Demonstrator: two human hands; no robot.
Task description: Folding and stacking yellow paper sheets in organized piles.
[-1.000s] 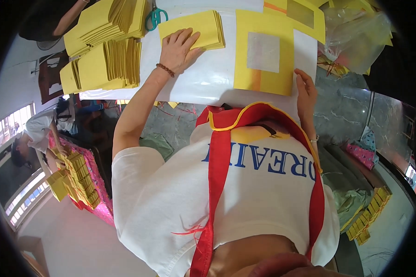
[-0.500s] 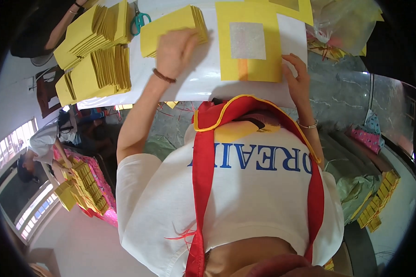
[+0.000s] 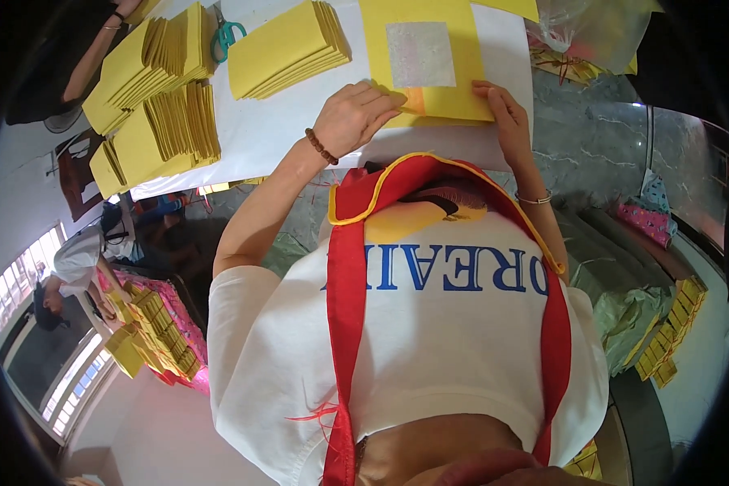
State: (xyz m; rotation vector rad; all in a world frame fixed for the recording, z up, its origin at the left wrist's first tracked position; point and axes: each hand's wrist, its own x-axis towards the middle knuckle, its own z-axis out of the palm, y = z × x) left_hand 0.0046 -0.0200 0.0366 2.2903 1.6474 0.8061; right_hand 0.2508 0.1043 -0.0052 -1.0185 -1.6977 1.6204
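Left hand: the left hand (image 3: 356,117) is closed on the near left corner of the yellow sheet (image 3: 465,53), fingers bent over the edge; a beaded bracelet (image 3: 321,147) is on the wrist.
Right hand: the right hand (image 3: 507,121) has its fingertips on the sheet's right edge, close to the near corner; cannot tell whether the thumb grips underneath.
Sheet position: on the right part of the white table (image 3: 300,121), near edge slightly raised between the hands.
Sheet face: a silver-grey square (image 3: 421,54), with an orange strip (image 3: 414,100) running from it toward the near edge.
Left of sheet: a fanned yellow stack (image 3: 279,53), well apart from the sheet; teal-handled scissors (image 3: 228,39) just beside it.
Table's left end: larger piles of folded yellow paper (image 3: 121,134).
Right of table: a clear plastic bag (image 3: 595,32).
Upper left: another person's forearm (image 3: 91,69), near the piles.
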